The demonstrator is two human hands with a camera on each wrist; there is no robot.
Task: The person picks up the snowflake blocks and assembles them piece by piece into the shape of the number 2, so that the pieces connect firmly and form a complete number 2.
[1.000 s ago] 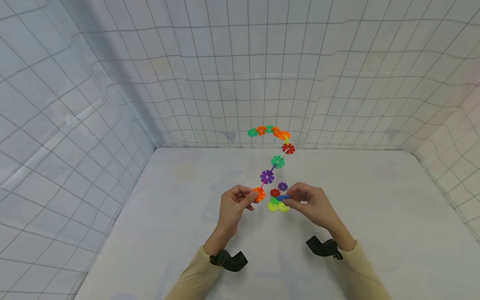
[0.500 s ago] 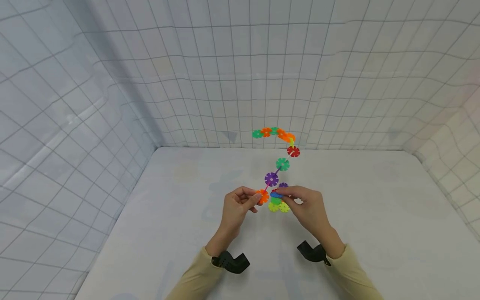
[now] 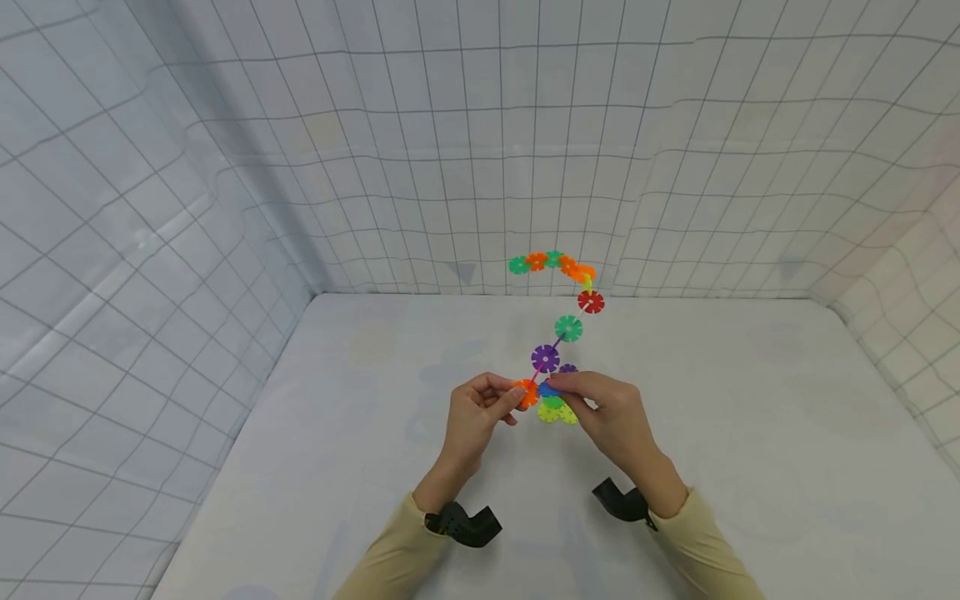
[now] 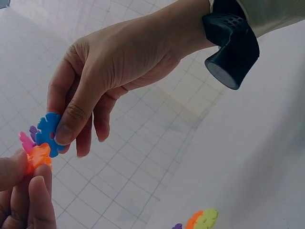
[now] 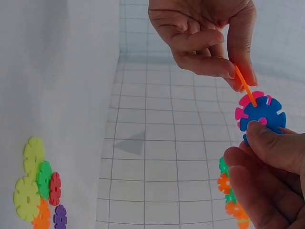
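Note:
My left hand (image 3: 474,412) pinches an orange slotted flower-shaped disc (image 3: 531,393), the near end of a chain of linked discs. Beyond it the chain runs through a pink disc (image 5: 243,101), a purple disc (image 3: 545,358), a green disc (image 3: 568,328) and a red disc (image 3: 591,302), then curves left. Between thumb and fingers my right hand (image 3: 611,412) holds a blue disc (image 5: 261,110). In the right wrist view the orange disc stands edge-on, its rim right at a slot of the blue one; the pink disc shows behind the blue.
Loose discs lie on the white table (image 3: 337,433) below my hands: yellow (image 5: 26,198), green (image 5: 44,179), red (image 5: 55,188), orange (image 5: 41,214) and purple (image 5: 60,217). A grid-lined white sheet (image 3: 480,150) rises behind and at both sides. Each wrist wears a black camera mount (image 3: 468,527).
My right hand has moved left with the blue disc, bringing it from apart to right beside the orange disc. My left hand and the chain have shifted slightly right.

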